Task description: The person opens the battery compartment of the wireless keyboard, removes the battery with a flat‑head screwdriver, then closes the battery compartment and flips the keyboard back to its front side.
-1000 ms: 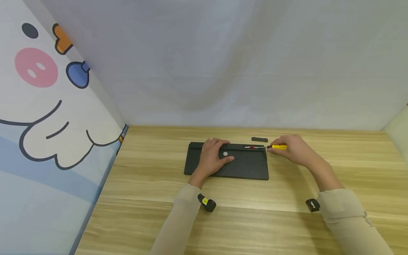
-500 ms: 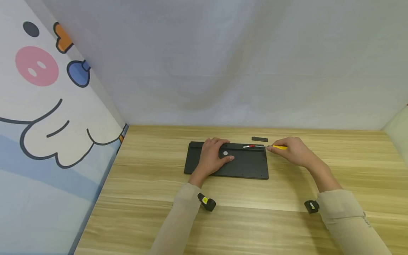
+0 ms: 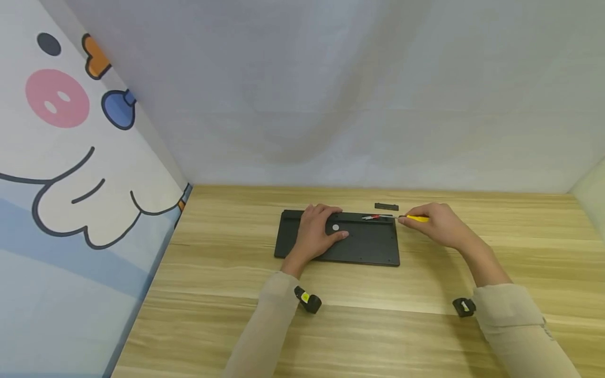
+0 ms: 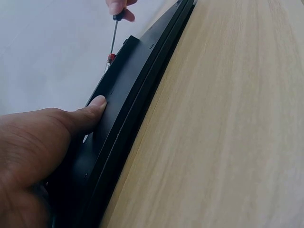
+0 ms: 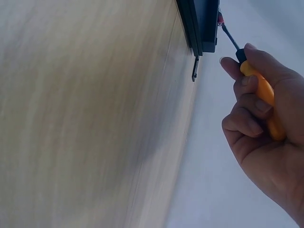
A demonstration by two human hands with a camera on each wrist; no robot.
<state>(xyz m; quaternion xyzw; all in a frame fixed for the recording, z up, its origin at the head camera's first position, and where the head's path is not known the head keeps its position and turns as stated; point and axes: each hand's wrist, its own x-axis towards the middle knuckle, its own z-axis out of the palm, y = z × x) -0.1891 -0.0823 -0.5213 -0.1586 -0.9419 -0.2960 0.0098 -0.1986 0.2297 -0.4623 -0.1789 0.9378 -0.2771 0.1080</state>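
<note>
- The flat black panel is laid on the tabletop — matte, dotted with small dark spots, thickened along its far edge, and marked by a round white sticker.
- It is pressed by the left hand, which is spread across it.
- A yellow-handled screwdriver is gripped by the right hand, pointed toward a red-and-silver piece (too small to make out).
- A small black strip is seen just beyond.

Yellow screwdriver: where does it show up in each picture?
Head: screwdriver, right of centre, in the right hand.
Left wrist: shaft and dark collar, near the top, left of centre.
Right wrist: yellow handle, right side, in the same hand.
Shared landmark: the black panel.
</note>
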